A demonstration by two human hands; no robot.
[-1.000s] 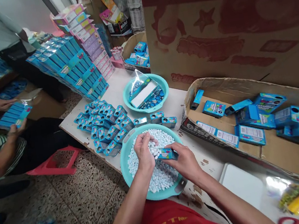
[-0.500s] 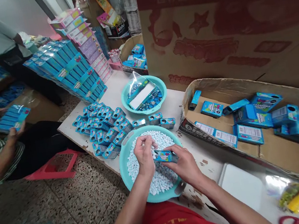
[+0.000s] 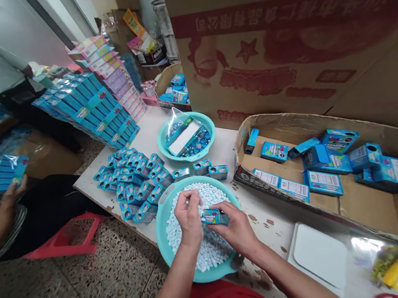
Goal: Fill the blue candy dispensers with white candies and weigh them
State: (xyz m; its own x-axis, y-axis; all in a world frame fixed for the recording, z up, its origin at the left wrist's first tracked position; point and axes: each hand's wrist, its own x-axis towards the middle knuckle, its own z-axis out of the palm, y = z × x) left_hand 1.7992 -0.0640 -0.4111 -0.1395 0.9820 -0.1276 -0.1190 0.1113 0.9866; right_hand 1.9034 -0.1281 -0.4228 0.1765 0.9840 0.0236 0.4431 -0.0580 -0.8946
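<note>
A turquoise basin (image 3: 162, 229) full of small pale candies stands at the table's front edge. Over it, my right hand (image 3: 236, 226) grips a small blue printed box (image 3: 211, 216), lying on its side. My left hand (image 3: 189, 216) is at the box's left end, fingers curled together around some pale candies (image 3: 200, 204); how many cannot be made out. Many similar blue boxes (image 3: 139, 179) stand grouped left of the basin, with round holes in their tops. Three more (image 3: 202, 167) stand just behind its rim.
Behind is a second turquoise basin (image 3: 212, 134) with blue-wrapped pieces. A cardboard tray (image 3: 370, 214) of blue boxes lies right, near a white scale (image 3: 319, 256). Tall box stacks (image 3: 91, 111) stand back left. A seated person's hand (image 3: 11, 193) holds a blue pack at far left.
The view has shifted, so the table scene sits slightly lower and further left. Both my hands remain at the small blue box over the candies. The seated person's pack has moved left.
</note>
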